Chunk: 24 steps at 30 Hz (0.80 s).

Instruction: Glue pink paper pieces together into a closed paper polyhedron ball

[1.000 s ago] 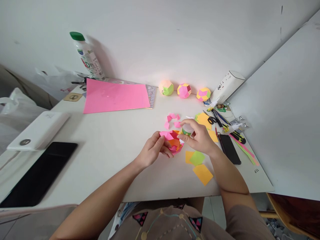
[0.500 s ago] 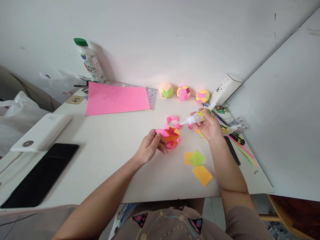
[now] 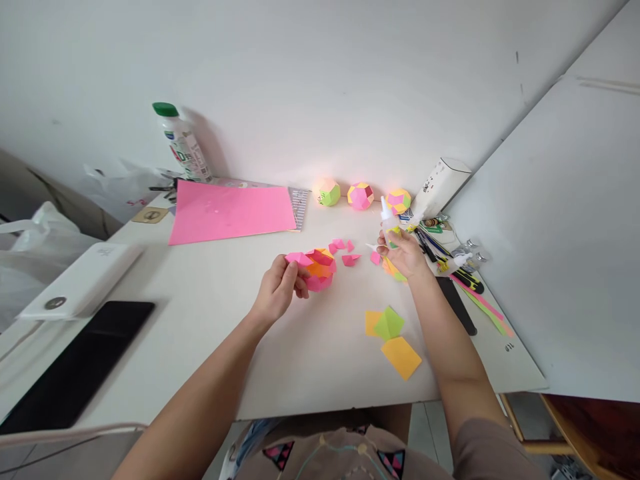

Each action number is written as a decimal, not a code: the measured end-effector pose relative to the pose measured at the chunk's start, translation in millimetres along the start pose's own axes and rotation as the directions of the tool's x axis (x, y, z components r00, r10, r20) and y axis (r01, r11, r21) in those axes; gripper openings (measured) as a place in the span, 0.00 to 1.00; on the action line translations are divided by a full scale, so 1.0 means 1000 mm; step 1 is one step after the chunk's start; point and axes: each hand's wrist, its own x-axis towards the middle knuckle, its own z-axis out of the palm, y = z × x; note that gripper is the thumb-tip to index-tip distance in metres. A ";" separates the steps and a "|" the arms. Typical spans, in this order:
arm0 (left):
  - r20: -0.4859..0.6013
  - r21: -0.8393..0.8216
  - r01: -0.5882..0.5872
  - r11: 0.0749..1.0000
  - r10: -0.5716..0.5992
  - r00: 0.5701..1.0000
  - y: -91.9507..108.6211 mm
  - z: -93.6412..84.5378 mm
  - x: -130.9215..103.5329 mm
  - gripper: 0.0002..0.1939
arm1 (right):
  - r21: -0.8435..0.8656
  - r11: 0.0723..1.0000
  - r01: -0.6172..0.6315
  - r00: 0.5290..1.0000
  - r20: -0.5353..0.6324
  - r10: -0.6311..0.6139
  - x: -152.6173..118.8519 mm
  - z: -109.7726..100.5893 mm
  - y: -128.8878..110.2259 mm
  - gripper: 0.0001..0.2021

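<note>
In my left hand (image 3: 280,283) is a part-built paper ball (image 3: 323,280), pink outside and orange within, its open side up. My thumb and fingers pinch its left edge. Over the desk to the right, my right hand (image 3: 407,253) grips a glue bottle (image 3: 389,223) with its white nozzle pointing up. A small white pointed piece (image 3: 371,247) shows by its fingertips; whether they hold it I cannot tell. Several small pink paper pieces (image 3: 351,259) lie between the hands. Orange and green paper pieces (image 3: 390,323) lie nearer the front edge.
Three finished paper balls (image 3: 361,196) line the wall. A pink sheet (image 3: 233,212) lies at the back left, before a green-capped bottle (image 3: 184,147). A black phone-like slab (image 3: 80,363) and white power bank (image 3: 80,280) are left. Pens and cutters (image 3: 467,281) crowd the right side.
The glue bottle has swung from pointing left at the paper ball to nozzle up, away from it. My left hand has drawn the ball left, apart from the loose pink pieces.
</note>
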 end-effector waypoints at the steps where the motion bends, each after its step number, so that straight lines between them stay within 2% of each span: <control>1: -0.003 0.002 -0.001 1.000 0.001 1.000 0.001 0.000 0.000 0.14 | -0.079 0.997 -0.003 1.000 -0.025 0.001 0.002 -0.002 0.003 0.16; 4: -0.012 0.006 0.010 1.000 -0.010 1.000 0.002 0.000 -0.001 0.14 | -0.294 0.955 -0.043 0.994 -0.110 0.011 0.005 -0.007 0.012 0.14; 8: -0.028 0.016 0.015 1.000 -0.014 1.000 0.003 0.001 0.000 0.14 | -0.449 0.887 -0.111 0.990 -0.126 0.060 0.008 -0.015 0.022 0.15; 13: -0.048 0.030 0.008 1.000 -0.006 0.999 0.002 0.000 0.001 0.15 | -0.630 0.767 -0.124 0.985 -0.172 0.018 0.010 -0.023 0.027 0.13; 19: -0.072 0.043 -0.013 0.999 0.016 0.997 -0.001 -0.001 0.003 0.14 | -0.712 0.693 -0.112 0.994 -0.081 0.078 0.001 -0.013 0.019 0.13; 24: -0.079 0.059 -0.011 0.998 0.016 0.997 -0.002 -0.001 0.002 0.14 | -0.681 0.724 -0.110 0.993 -0.042 0.111 -0.003 -0.009 0.018 0.13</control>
